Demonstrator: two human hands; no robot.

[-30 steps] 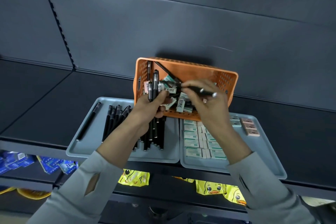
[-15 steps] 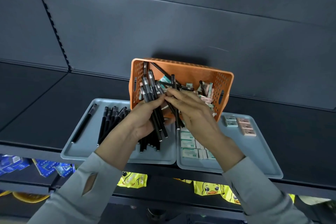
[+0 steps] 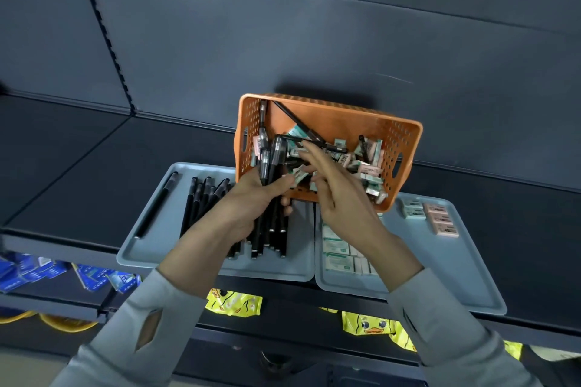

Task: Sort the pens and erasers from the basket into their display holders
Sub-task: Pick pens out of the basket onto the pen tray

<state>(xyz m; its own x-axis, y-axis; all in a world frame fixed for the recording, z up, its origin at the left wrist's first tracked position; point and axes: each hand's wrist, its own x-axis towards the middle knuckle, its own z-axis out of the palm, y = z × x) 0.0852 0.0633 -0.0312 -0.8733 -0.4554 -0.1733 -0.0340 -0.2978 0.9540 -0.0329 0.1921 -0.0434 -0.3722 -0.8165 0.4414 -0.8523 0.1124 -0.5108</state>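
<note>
An orange perforated basket (image 3: 399, 141) stands tilted on the dark shelf, with several erasers (image 3: 367, 168) and a few black pens (image 3: 301, 126) inside. My left hand (image 3: 251, 201) grips a bundle of black pens (image 3: 273, 160) at the basket's front left. My right hand (image 3: 333, 185) reaches into the basket with fingers extended and holds nothing. The left grey tray (image 3: 151, 248) holds rows of black pens (image 3: 201, 198). The right grey tray (image 3: 440, 280) holds green erasers (image 3: 338, 253) in front and pink erasers (image 3: 440, 218) at the back.
The dark shelf (image 3: 78, 173) runs to the left, backed by a dark wall panel. Below the shelf hang blue packets (image 3: 37, 270) at the left and yellow duck packets (image 3: 234, 302) in the middle and right.
My right hand passed a black pen into the bundle in my left hand, let go, and now reaches back into the basket with straight fingers. The bundle has grown.
</note>
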